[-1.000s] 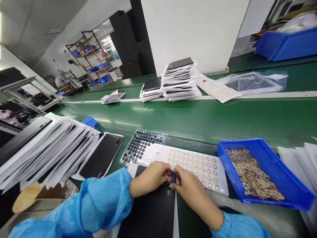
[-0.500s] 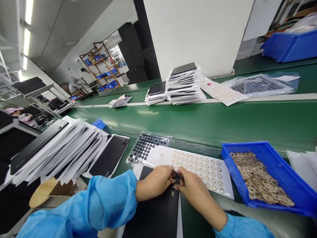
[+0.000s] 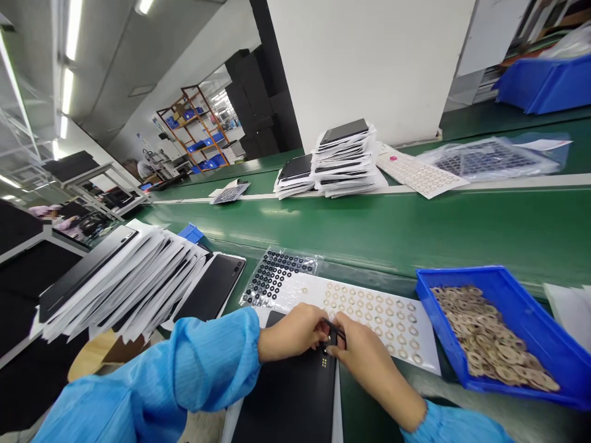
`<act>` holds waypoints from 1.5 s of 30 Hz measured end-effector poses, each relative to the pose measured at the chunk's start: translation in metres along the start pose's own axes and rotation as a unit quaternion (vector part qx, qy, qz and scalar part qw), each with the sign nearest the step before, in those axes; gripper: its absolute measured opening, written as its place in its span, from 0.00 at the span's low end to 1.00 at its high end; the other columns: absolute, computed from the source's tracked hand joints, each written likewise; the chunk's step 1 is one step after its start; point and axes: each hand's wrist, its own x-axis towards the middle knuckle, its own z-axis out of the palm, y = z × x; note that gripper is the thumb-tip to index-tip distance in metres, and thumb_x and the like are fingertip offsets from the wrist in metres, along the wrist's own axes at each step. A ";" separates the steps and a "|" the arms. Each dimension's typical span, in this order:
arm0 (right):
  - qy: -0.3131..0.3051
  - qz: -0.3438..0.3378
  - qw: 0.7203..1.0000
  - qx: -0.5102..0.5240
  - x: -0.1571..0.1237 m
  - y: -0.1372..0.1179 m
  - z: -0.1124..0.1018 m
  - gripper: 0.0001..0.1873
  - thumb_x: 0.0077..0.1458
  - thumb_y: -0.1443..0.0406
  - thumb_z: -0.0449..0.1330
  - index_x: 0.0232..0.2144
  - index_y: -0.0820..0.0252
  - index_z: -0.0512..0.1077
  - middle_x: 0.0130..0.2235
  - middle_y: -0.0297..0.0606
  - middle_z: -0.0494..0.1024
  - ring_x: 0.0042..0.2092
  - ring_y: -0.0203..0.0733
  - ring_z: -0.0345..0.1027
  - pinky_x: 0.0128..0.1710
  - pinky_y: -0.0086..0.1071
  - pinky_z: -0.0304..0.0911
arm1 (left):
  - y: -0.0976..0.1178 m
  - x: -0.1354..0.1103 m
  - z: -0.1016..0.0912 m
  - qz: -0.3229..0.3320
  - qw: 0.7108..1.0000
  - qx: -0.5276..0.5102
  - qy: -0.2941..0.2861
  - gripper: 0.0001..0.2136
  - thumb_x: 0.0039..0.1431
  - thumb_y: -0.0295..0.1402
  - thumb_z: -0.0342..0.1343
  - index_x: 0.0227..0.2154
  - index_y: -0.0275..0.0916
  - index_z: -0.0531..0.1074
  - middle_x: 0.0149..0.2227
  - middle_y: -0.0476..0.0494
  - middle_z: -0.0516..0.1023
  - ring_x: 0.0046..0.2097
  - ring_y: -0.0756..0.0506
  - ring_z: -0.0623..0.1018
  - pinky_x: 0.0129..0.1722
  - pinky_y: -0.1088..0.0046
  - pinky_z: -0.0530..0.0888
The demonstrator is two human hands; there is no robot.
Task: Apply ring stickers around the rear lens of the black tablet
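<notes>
Both my hands meet at the top end of a black back cover (image 3: 289,400) lying flat in front of me at the near edge of the bench. My left hand (image 3: 293,331) is curled, fingers bent down onto the cover's top edge, pinning it. My right hand (image 3: 364,357) is pinched shut on black tweezers (image 3: 336,332), tips pointing down at the cover's upper corner, just above a small cluster of dots on it. Can't tell if the tweezers grip a part; too small.

Just beyond my hands lies a white sheet of tan rings (image 3: 383,317), touching the cover's top. To its left, a clear sheet of black rings (image 3: 274,277). Right of that, a blue bin (image 3: 545,326) with loose tan rings piled inside. Left of me, a fanned stack of covers in white sleeves (image 3: 124,280), one bare black cover (image 3: 210,289) at its right edge. Green conveyor belt (image 3: 392,224) runs across behind; beyond it another sleeved stack (image 3: 344,160), a ring sheet (image 3: 418,175), and bagged black parts (image 3: 489,157).
</notes>
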 end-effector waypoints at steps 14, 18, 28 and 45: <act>0.002 -0.002 1.000 -0.017 0.001 0.000 0.001 0.13 0.43 0.76 0.61 0.28 0.56 0.62 0.25 0.30 0.70 0.31 0.40 0.67 0.28 0.28 0.48 | 0.003 0.000 -0.001 0.039 0.996 0.083 -0.013 0.08 0.51 0.18 0.49 0.30 0.33 0.72 0.27 0.47 0.75 0.27 0.50 0.74 0.28 0.79 0.70; -0.004 0.001 1.000 -0.023 0.000 0.000 0.002 0.14 0.44 0.76 0.61 0.28 0.56 0.62 0.25 0.30 0.71 0.31 0.40 0.67 0.28 0.28 0.48 | 0.007 -0.002 -0.002 0.063 0.987 0.144 -0.006 0.07 0.50 0.17 0.51 0.26 0.34 0.70 0.31 0.43 0.74 0.34 0.46 0.75 0.36 0.74 0.70; 0.009 -0.022 1.000 -0.020 -0.001 0.003 0.004 0.14 0.44 0.76 0.61 0.27 0.56 0.62 0.25 0.30 0.71 0.30 0.39 0.66 0.28 0.27 0.49 | 0.004 -0.009 0.004 0.048 0.984 0.168 0.034 0.07 0.52 0.18 0.50 0.24 0.34 0.66 0.29 0.44 0.72 0.34 0.45 0.74 0.35 0.73 0.69; 0.003 -0.018 1.000 -0.002 0.002 0.002 0.005 0.14 0.44 0.76 0.60 0.26 0.56 0.59 0.24 0.29 0.69 0.29 0.39 0.64 0.28 0.28 0.49 | -0.002 -0.008 0.004 0.055 0.990 0.116 0.056 0.07 0.50 0.18 0.52 0.22 0.35 0.67 0.24 0.50 0.68 0.28 0.50 0.71 0.31 0.77 0.67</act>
